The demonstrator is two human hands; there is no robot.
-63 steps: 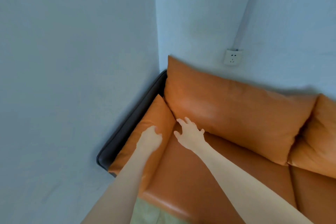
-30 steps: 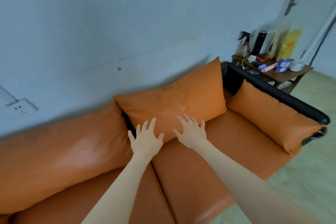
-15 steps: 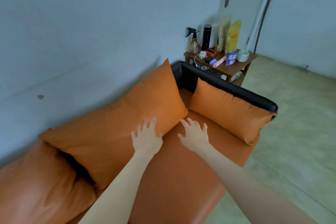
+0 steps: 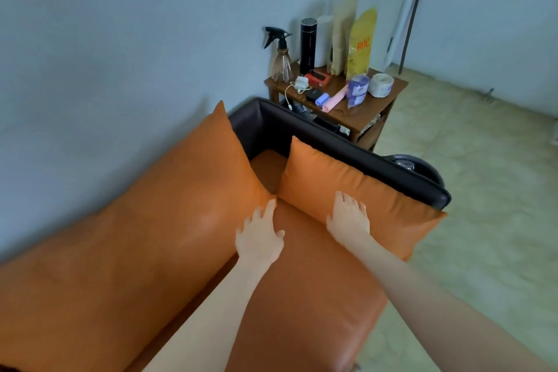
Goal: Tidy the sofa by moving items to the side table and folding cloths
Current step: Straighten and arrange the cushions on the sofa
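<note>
With each grip released, the left hand (image 4: 260, 238) is laid flat by the back cushion (image 4: 169, 214) and the right hand (image 4: 348, 216) on the side cushion (image 4: 356, 187), which should be pressed squarely toward the armrest (image 4: 347, 142) at one o'clock.

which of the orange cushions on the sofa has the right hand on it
The smaller side cushion leaning against the dark armrest: the right hand lies flat on it. The left hand is at the larger back cushion along the wall.
</note>
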